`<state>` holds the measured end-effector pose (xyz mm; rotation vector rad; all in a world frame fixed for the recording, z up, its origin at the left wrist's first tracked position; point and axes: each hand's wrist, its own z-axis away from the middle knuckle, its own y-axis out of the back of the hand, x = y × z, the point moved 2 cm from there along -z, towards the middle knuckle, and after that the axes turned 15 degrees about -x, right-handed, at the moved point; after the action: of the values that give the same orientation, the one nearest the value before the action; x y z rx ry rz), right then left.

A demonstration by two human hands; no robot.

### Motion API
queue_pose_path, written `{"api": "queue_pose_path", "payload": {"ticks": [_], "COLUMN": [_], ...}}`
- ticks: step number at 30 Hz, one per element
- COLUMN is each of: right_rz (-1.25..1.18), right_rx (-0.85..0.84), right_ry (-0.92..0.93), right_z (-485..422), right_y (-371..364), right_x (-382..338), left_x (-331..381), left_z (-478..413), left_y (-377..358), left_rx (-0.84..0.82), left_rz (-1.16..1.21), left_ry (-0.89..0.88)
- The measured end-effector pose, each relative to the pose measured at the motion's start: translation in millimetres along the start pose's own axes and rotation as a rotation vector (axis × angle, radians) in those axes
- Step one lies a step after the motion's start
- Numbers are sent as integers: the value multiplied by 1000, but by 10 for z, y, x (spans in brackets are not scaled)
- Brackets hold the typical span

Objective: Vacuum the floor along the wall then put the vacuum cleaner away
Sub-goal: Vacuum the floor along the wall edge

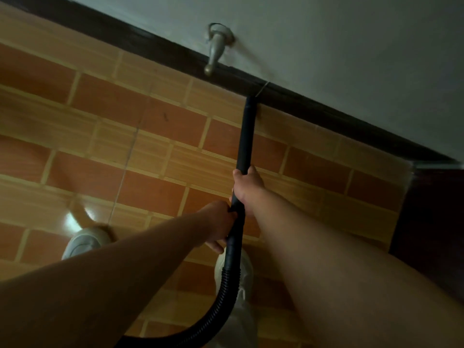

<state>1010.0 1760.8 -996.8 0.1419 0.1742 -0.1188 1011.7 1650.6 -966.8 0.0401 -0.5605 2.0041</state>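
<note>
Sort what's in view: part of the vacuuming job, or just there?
Job: vacuum wand, ribbed hose, left hand and right hand gripping the wand, tiled floor, dark skirting board.
Just there: door stopper on the wall, white shoes, dark panel at right.

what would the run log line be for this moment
phase: vacuuming along wall | right hand: grips tube | left hand: grips tube lower down | tube tip: at skirting board | doorstop: on wall, clear of tube
</note>
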Motion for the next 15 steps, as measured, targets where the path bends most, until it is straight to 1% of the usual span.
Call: {"api": "queue_pose_path", "payload": {"ticks": [3,7,11,15], "right_rz": [34,85,186,306], "right_rx": [-12,-88,-139,-178], "right_ry": [15,18,25,52], "right_z": [13,38,79,84], "right_y": [105,82,-97,-388], "right_x": [63,76,-115,-470], "left_x": [142,242,203,159], "left_z": [-37,53,245,437], "left_y": [-109,-224,-97,216], "left_rx": [-37,-167,-134,-117], "left_rz": [-19,30,190,282], "left_ry": [29,107,73,12]}}
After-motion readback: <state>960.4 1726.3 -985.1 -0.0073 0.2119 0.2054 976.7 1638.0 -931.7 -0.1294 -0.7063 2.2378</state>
